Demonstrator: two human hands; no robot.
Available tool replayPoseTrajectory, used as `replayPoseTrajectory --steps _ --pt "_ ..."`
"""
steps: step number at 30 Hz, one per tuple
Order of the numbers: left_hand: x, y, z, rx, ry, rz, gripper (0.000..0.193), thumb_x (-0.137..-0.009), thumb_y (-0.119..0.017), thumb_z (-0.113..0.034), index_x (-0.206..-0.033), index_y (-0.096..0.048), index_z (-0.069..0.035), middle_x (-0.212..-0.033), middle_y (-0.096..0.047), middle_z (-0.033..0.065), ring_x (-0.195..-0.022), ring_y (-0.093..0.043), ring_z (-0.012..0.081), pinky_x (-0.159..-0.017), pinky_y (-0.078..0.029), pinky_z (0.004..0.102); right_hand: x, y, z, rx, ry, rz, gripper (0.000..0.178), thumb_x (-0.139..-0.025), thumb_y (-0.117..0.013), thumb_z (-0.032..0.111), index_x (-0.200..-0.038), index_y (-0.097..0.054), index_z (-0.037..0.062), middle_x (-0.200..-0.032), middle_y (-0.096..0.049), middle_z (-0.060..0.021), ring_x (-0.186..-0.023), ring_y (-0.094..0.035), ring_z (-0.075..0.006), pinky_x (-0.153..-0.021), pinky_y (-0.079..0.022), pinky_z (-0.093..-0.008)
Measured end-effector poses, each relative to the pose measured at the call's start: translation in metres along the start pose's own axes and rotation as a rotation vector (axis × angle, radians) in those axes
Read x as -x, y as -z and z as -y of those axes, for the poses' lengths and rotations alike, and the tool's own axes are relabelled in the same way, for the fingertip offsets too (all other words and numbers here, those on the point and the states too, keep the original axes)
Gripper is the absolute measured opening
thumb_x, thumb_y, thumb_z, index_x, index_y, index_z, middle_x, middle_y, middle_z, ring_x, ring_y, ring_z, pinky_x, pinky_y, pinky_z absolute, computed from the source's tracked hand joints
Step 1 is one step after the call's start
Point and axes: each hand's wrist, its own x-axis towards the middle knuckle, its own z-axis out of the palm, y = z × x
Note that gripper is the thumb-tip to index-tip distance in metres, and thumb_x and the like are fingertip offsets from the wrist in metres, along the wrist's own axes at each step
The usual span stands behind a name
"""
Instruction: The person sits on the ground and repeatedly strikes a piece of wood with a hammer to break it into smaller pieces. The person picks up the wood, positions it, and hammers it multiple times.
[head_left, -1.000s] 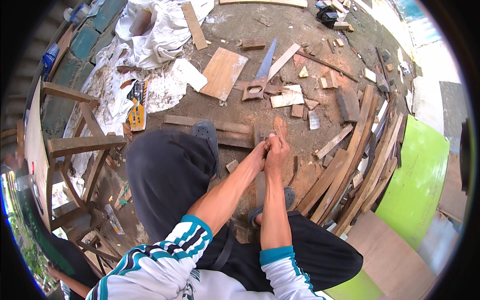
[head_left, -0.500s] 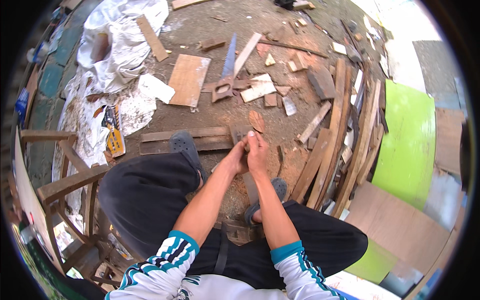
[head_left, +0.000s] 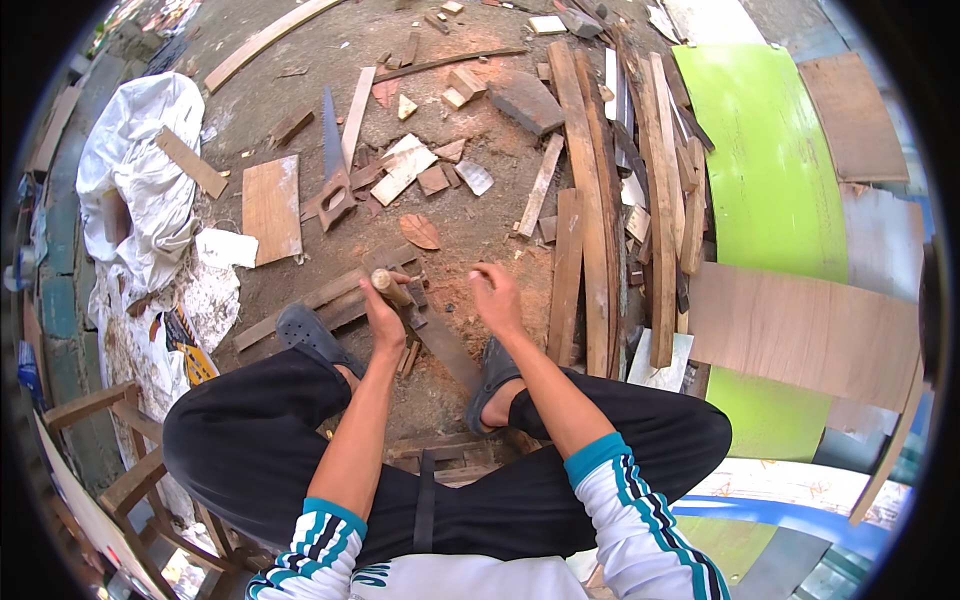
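Observation:
My left hand [head_left: 382, 318] is closed around a short round wooden handle [head_left: 393, 290] with a pale end; what lies at its other end is hidden. My right hand [head_left: 497, 300] hovers apart from it, over the dirt, with loosely curled fingers and nothing visible in them. Below and between the hands lies a grey saw blade [head_left: 450, 352], with a brown wooden grip at its far end. Close to my left hand lie joined lengths of wood [head_left: 345, 300] near my left shoe. A dry brown leaf [head_left: 420, 231] rests beyond my hands.
A handsaw [head_left: 335, 185] lies farther off among wood scraps and a plywood piece [head_left: 271, 212]. Long boards [head_left: 590, 230] are piled at right, beside a green sheet [head_left: 770, 160]. A white sack [head_left: 140, 160] and a wooden frame [head_left: 140, 480] stand at left.
My hands, together before, have parted: the left keeps the wooden handle, the right has drawn away. The view has turned, shifting the ground things leftward.

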Motion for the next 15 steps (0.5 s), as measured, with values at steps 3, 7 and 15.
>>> replayPoseTrajectory --steps 3,7,15 --pt "0.002 -0.001 0.009 0.039 -0.051 -0.006 0.079 -0.097 -0.012 -0.073 -0.099 -0.055 -0.006 -0.094 -0.054 0.0044 -0.087 -0.051 0.0173 -0.084 -0.04 0.0326 0.01 0.041 -0.078 0.461 -0.419 -0.32 0.059 -0.086 -0.071 0.037 -0.129 -0.053 0.0015 -0.122 -0.059 -0.0204 -0.123 -0.05 -0.0343 -0.103 -0.041 -0.0457" --pt "0.003 0.001 0.017 0.003 -0.081 0.029 0.083 -0.093 -0.013 -0.079 -0.104 -0.053 -0.006 -0.1 -0.054 0.0054 -0.089 -0.051 0.0176 -0.087 -0.04 0.0328 0.044 0.097 -0.149 0.664 -0.928 -0.18 0.077 -0.078 -0.077 0.043 -0.134 -0.045 -0.0002 -0.125 -0.058 -0.0255 -0.125 -0.051 -0.039 -0.106 -0.04 -0.0477" --pt "0.003 -0.001 -0.008 -0.328 -0.052 0.087 0.028 -0.093 -0.067 -0.031 -0.087 -0.06 -0.005 -0.078 -0.057 -0.0012 -0.071 -0.052 0.0102 -0.066 -0.043 0.03 0.074 0.097 -0.214 0.45 -0.701 0.045 0.076 -0.07 -0.081 0.036 -0.125 -0.047 -0.0036 -0.121 -0.061 -0.0274 -0.112 -0.061 -0.0405 -0.095 -0.05 -0.0444"
